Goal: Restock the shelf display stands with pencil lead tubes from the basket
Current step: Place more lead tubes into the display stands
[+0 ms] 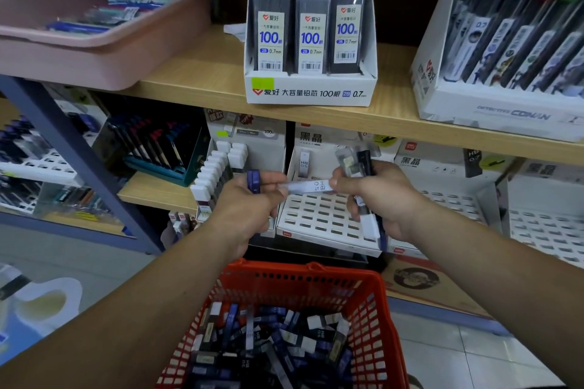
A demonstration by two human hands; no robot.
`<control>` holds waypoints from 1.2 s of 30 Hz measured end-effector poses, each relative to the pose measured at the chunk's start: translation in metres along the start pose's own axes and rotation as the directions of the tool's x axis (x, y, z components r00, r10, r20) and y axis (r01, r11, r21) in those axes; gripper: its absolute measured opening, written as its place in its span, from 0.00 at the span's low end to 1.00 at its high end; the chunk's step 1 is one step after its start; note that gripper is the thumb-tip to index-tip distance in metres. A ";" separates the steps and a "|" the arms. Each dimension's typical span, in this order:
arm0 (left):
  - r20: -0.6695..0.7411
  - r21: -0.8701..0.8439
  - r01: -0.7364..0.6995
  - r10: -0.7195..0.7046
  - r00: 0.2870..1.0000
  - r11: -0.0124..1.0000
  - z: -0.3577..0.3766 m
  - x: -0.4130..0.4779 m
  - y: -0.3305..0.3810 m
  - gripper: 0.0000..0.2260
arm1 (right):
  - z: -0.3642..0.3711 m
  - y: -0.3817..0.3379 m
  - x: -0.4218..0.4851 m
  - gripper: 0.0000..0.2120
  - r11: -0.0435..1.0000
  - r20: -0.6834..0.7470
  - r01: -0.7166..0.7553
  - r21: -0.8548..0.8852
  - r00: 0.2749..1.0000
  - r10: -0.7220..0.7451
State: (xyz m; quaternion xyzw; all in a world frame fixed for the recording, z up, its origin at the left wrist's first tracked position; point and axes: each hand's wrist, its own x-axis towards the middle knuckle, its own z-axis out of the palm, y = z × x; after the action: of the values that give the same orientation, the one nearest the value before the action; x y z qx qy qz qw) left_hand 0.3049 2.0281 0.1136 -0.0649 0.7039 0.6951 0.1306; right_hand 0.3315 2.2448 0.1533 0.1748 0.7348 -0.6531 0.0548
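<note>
A red mesh basket at the bottom holds several loose pencil lead tubes. Both hands are raised above it, in front of a white slotted display stand on the lower shelf. My left hand grips a dark blue tube and pinches one end of a pale HB 0.5 tube that lies level between the hands. My right hand pinches the other end and holds a bundle of several tubes upright in its fist.
A stand of white-capped tubes sits left of the slotted one; more slotted stands lie to the right. The upper wooden shelf carries a 100-lead 0.7mm box, a pink tray of pens and a Conan display.
</note>
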 end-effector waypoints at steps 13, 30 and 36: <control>-0.029 0.616 -0.195 0.270 0.962 0.763 0.008 0.012 -0.030 0.13 | 0.006 0.002 0.016 0.03 0.971 -0.235 0.231 -0.063 0.942 -0.239; 0.029 0.683 -0.128 0.149 0.988 0.719 0.000 0.005 -0.034 0.23 | 0.037 0.008 0.044 0.03 0.819 -0.047 0.387 -0.424 0.894 -0.446; 0.039 0.648 -0.123 0.129 0.991 0.751 -0.002 0.007 -0.033 0.23 | 0.047 0.010 0.048 0.05 0.763 0.028 0.432 -0.482 0.877 -0.479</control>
State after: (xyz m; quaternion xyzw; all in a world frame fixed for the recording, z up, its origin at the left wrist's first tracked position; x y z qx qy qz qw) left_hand 0.3067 2.0259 0.0798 0.0291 0.9042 0.4153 0.0950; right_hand 0.2829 2.2088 0.1219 0.0037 0.8935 -0.4377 -0.1003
